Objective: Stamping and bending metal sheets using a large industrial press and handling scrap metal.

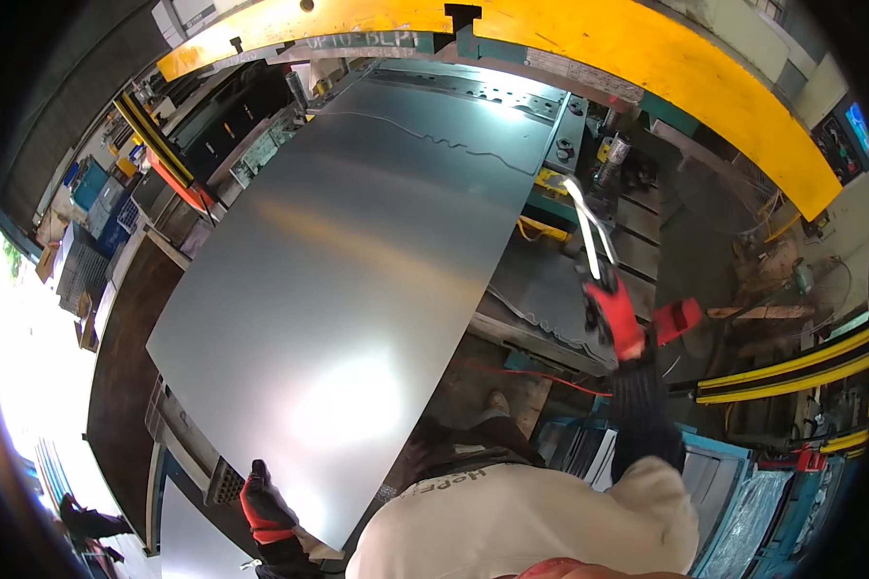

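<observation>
A large grey metal sheet (328, 241) reaches from near my body up to the press at the far side. My left hand (266, 507), in a red and black glove, is closed on its near left corner, thumb along the edge. To the right of the sheet, my right hand (613, 309), gloved alike, is closed around a tool with two long white prongs (592, 227). The prongs point up and left toward the sheet's far right edge. Beside this hand is a blurred red piece (678, 320); whether it belongs to the tool I cannot tell.
A yellow press beam (637, 58) spans the far side. A wavy-edged sheet offcut (550, 314) lies below the sheet's right edge. Yellow and black guard posts stand left (154, 140) and right (782, 372). A dark table (126, 376) is at left, and a plastic-wrapped stack (748, 521) at near right.
</observation>
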A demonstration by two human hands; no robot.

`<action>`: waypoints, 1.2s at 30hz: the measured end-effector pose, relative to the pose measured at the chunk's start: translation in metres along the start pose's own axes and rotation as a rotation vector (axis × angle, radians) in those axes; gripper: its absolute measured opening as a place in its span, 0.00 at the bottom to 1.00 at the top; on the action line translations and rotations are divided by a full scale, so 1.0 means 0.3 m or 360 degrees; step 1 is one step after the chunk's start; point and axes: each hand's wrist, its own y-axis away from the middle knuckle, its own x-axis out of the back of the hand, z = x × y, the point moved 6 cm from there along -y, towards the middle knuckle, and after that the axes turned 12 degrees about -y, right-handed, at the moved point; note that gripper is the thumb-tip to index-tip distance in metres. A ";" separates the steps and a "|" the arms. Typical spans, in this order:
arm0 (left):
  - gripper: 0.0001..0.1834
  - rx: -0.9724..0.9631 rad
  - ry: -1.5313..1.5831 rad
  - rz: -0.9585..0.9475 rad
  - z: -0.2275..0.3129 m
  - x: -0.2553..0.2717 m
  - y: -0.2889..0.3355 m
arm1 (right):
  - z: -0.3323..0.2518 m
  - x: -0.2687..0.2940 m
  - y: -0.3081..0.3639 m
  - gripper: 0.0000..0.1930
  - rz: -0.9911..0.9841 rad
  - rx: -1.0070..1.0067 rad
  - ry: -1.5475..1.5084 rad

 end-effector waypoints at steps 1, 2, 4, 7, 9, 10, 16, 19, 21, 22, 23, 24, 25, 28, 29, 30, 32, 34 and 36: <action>0.25 -0.0057 0.0137 -0.0061 -0.030 0.022 -0.010 | -0.036 -0.065 -0.072 0.10 -0.0037 -0.0067 0.0093; 0.25 -0.0115 0.0279 -0.0130 -0.042 0.029 -0.023 | -0.054 -0.119 -0.131 0.09 -0.0109 -0.0244 0.0010; 0.24 -0.0078 0.0313 -0.0102 -0.037 0.021 -0.025 | -0.084 -0.184 -0.238 0.08 -0.0186 -0.0268 0.0118; 0.17 -0.0078 0.0363 -0.0037 -0.017 -0.019 -0.024 | 0.004 -0.100 -0.484 0.13 -0.0167 0.0101 0.0891; 0.11 -0.0112 0.0389 0.0042 -0.018 -0.008 -0.014 | -0.009 -0.149 -0.490 0.15 -0.0147 0.0160 0.1109; 0.12 -0.0102 0.0469 0.0099 -0.022 -0.001 -0.010 | -0.024 -0.164 -0.486 0.16 -0.0096 0.0215 0.1327; 0.16 0.0043 0.0364 0.0054 0.018 -0.018 0.026 | -0.066 -0.233 -0.382 0.15 0.0026 0.0204 0.1327; 0.18 -0.0038 0.0412 -0.0197 0.001 -0.007 0.003 | -0.021 -0.164 -0.418 0.15 0.0016 0.0218 0.1181; 0.17 -0.0136 0.0446 -0.0348 -0.004 -0.001 -0.003 | -0.057 -0.183 -0.409 0.12 -0.0010 0.0473 0.1282; 0.16 -0.0132 0.0329 -0.0232 -0.001 0.003 -0.001 | -0.029 -0.162 -0.433 0.11 0.0034 0.0541 0.1427; 0.15 -0.0130 0.0214 -0.0117 0.006 0.005 0.000 | -0.022 -0.130 -0.435 0.11 0.0057 0.0526 0.1425; 0.15 -0.0130 0.0198 -0.0120 0.019 -0.004 0.007 | -0.026 -0.133 -0.429 0.11 -0.0010 0.0529 0.1356; 0.15 -0.0088 0.0060 0.0034 0.024 0.005 0.018 | -0.047 -0.148 -0.419 0.11 -0.0085 0.0534 0.1288; 0.14 -0.0021 -0.0135 0.0206 0.032 0.016 0.025 | -0.068 -0.170 -0.387 0.14 -0.0254 0.0155 0.0945; 0.13 0.0003 -0.0184 0.0226 0.032 0.019 0.021 | -0.064 -0.187 -0.376 0.17 -0.0339 0.0102 0.0859; 0.13 -0.0009 -0.0187 0.0208 0.026 0.011 0.003 | -0.042 -0.178 -0.396 0.16 -0.0278 0.0312 0.0899; 0.12 -0.0365 0.0051 0.0096 0.021 0.030 0.000 | -0.173 -0.304 -0.345 0.17 -0.0211 0.0307 0.0644; 0.11 -0.0157 0.0139 0.0047 0.033 -0.008 0.016 | -0.258 -0.354 -0.309 0.18 -0.0267 0.0261 0.0502; 0.12 -0.0019 0.0245 0.0158 -0.033 0.041 -0.010 | -0.340 -0.399 -0.265 0.18 -0.0227 0.0629 0.0947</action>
